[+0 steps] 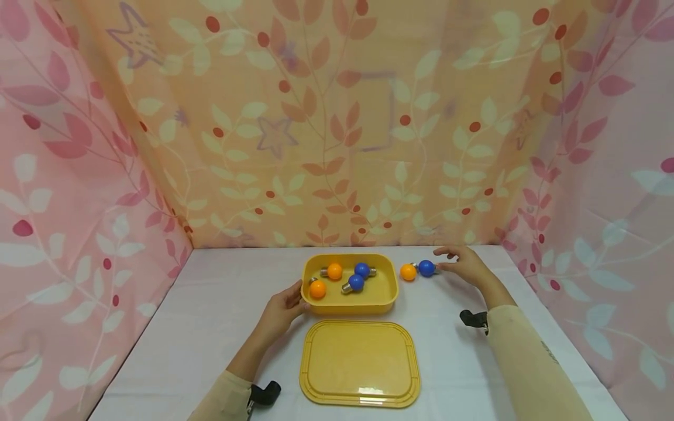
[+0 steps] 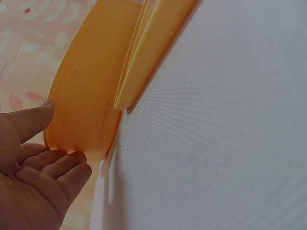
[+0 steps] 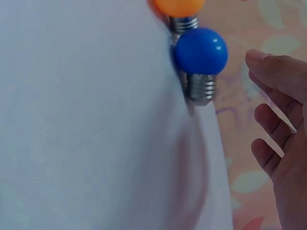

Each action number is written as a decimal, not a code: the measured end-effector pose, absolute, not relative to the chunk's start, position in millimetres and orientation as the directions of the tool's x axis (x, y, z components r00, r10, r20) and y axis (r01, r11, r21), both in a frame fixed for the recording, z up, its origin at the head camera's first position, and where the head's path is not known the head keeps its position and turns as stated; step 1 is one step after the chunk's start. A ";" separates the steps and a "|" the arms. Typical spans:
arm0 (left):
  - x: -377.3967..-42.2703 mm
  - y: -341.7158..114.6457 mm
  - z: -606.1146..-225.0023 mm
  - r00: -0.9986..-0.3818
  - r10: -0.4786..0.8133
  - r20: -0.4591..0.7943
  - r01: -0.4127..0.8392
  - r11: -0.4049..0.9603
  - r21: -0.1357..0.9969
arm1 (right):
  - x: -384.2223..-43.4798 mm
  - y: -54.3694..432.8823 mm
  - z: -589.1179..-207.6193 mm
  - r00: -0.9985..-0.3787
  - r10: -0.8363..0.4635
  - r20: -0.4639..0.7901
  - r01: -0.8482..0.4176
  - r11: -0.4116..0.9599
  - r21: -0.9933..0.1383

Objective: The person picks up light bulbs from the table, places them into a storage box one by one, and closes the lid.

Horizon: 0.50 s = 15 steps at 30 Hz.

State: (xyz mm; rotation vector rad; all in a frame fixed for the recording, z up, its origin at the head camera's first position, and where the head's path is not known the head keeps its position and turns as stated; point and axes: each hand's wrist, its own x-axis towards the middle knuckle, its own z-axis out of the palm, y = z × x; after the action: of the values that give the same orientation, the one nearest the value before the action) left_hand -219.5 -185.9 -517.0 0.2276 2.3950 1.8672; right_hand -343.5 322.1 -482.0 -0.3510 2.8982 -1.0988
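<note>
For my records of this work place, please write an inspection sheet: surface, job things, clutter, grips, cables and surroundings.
Surface: white covering, no spill seen
Job things: yellow box holds two orange bulbs and two blue bulbs; loose orange bulb and loose blue bulb lie to its right; yellow lid lies in front
Clutter: nothing seen
Grips: left grip holds the box's left end; right grip, holding nothing, is beside the loose blue bulb
Cables: nothing seen
Surroundings: floral cloth behind and at both sides

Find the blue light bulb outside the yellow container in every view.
Head: the blue light bulb lies lower right of centre, near the right hand.
Left wrist: not in the picture.
Right wrist: near the top, right of centre.
Shared landmark: the white tablecloth, in all three.
</note>
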 end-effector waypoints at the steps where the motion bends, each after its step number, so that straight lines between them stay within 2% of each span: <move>1: -219.4 -185.8 -517.1 -0.984 0.177 0.015 0.059 0.242 0.969 | -343.6 324.1 -484.8 -0.977 -0.210 0.044 -0.186 0.729 -0.658; 10: -219.8 -185.3 -517.7 -0.986 0.169 0.016 0.058 0.245 0.968 | -346.1 329.6 -506.2 -0.986 -0.159 -0.057 -0.076 0.720 -0.690; 15: -220.2 -184.3 -516.8 -0.985 0.171 0.017 0.057 0.232 0.971 | -347.2 331.1 -518.4 -0.987 -0.154 -0.044 -0.072 0.675 -0.734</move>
State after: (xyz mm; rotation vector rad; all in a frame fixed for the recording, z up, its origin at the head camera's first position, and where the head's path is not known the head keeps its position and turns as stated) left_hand -220.2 -184.3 -516.8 0.2217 2.3915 1.8779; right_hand -347.2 331.1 -518.4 -0.1887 2.7804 -1.2117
